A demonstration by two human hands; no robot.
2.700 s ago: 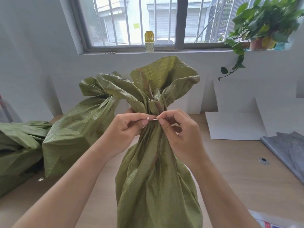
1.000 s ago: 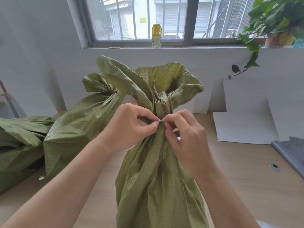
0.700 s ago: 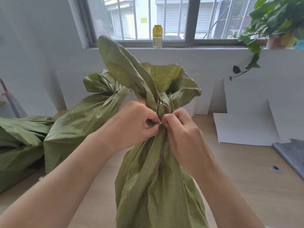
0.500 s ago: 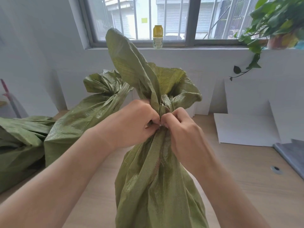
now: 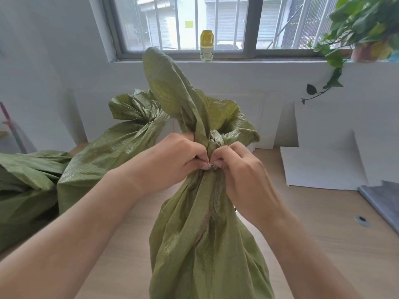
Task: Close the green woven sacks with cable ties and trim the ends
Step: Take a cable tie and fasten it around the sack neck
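A green woven sack [image 5: 205, 244] stands upright on the wooden table [image 5: 323, 223] in front of me, its neck bunched and its top flaring above. My left hand [image 5: 172, 160] and my right hand [image 5: 239, 169] meet at the bunched neck, fingers curled and fingertips pinched together. A sliver of white cable tie [image 5: 211, 168] shows between the fingertips; the rest of it is hidden by fingers and fabric.
A second gathered green sack [image 5: 108, 156] leans behind on the left, and more green sack fabric [image 5: 23, 186] lies at the far left. White boards [image 5: 319, 167] lean on the wall at right, a grey cloth [image 5: 384, 197] beside them. A bottle [image 5: 206, 45] and a plant [image 5: 362, 24] sit on the sill.
My hands have closed tighter on the neck and drawn together. The sack's top flap has risen from folded over to standing tall, and the white tie is now nearly hidden.
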